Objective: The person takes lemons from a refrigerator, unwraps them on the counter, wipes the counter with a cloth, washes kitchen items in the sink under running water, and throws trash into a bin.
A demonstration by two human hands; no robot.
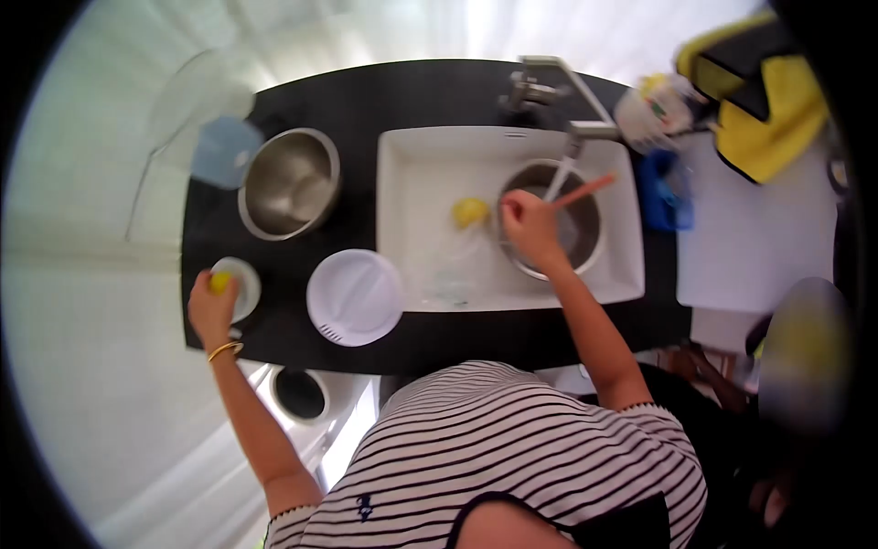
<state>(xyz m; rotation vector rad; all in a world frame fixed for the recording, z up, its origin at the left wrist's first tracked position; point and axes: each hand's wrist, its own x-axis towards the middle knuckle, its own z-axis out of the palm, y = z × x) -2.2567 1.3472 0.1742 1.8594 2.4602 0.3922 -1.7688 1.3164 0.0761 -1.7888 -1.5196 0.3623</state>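
My left hand (212, 304) is closed round a small yellow thing (219, 282) at a small white bowl (245, 289) on the counter's left end. Over the metal pot (581, 227) in the white sink (416, 247), my right hand (530, 224) has its fingers bent together; what they hold, if anything, is too small to tell. An orange-brown handle (587, 190) slants up to the right just beside that hand. A yellow sponge-like thing (470, 212) lies in the sink left of the pot.
A steel bowl (291, 183) and a round white lid or plate (355, 297) stand left of the sink. The faucet (585, 105) reaches over the pot. To the right are a blue container (666, 190), yellow-and-grey cloths (773, 119) and a white board (754, 238).
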